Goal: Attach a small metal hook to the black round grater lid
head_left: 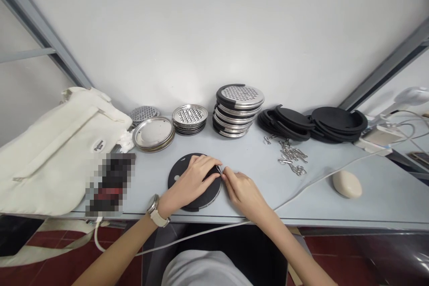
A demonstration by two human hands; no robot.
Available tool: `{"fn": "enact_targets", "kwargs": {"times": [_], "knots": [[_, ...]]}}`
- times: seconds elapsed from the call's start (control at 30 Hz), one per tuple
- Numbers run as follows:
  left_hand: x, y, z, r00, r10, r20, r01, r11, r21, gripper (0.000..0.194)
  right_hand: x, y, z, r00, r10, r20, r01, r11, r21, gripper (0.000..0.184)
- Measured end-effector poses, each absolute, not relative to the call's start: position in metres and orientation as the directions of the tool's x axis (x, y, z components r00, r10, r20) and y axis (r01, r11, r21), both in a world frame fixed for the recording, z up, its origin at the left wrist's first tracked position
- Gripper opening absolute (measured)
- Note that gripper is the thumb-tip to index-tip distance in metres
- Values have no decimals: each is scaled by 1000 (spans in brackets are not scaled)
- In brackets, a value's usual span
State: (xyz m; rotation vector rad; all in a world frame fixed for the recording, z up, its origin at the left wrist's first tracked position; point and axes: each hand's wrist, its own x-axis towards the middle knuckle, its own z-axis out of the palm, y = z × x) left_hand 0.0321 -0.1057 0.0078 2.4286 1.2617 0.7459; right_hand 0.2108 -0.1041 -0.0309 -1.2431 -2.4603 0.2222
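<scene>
A round black disc (209, 194) with a metal edge along its right side lies flat at the table's front. Across its top rests my left hand (196, 176), fingers bent over the disc and reaching its right rim. A small metal clip (219, 169) shows at that rim, pinched by my right hand (239, 187) with thumb and forefinger. My left fingertips are close beside the clip; whether they touch it I cannot tell. More metal clips (292, 154) lie in a loose pile to the right, beyond my right hand.
Along the wall stand plain metal discs (154, 132), grater plates (190, 115), a stack of black-rimmed graters (239, 98) and black round holders (338, 120). A cream bag (56, 156) stands left. A white cable (301, 192) crosses the table near a beige rounded object (347, 184).
</scene>
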Motion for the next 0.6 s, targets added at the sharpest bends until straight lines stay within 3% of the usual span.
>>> {"fn": "enact_targets", "kwargs": {"times": [0.6], "knots": [[33,-106,9,488,820,301,665,-572,480,22,212,-104,-28,-522,824,221,753,567,-334,21]]}}
